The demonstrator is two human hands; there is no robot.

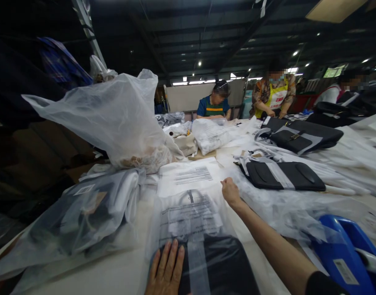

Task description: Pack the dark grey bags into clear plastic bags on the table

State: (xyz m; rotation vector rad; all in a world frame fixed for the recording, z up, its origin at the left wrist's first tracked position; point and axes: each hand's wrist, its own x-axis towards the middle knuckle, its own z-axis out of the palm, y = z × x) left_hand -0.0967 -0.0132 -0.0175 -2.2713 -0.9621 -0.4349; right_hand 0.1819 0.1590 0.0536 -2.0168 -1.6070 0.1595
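Note:
A black bag (pixel 227 262) lies in front of me inside a clear printed plastic bag (pixel 188 217), with a pale strip down its middle. Flat on its left side rests my left hand (pixel 167 268), fingers stretched out and close together. My right hand (pixel 230 191) is closed in a pinch at the upper right edge of the plastic bag; the film between its fingers is hard to make out. Under the plastic's far end lies a white printed plastic bag (pixel 188 172).
Packed bags in plastic (pixel 92 209) lie at the left, below a big puffed plastic sack (pixel 114 114). At the right are a black bag (pixel 286 175), another black bag (pixel 304 135) and a blue plastic tape dispenser-like object (pixel 338 246). Several people work across the table.

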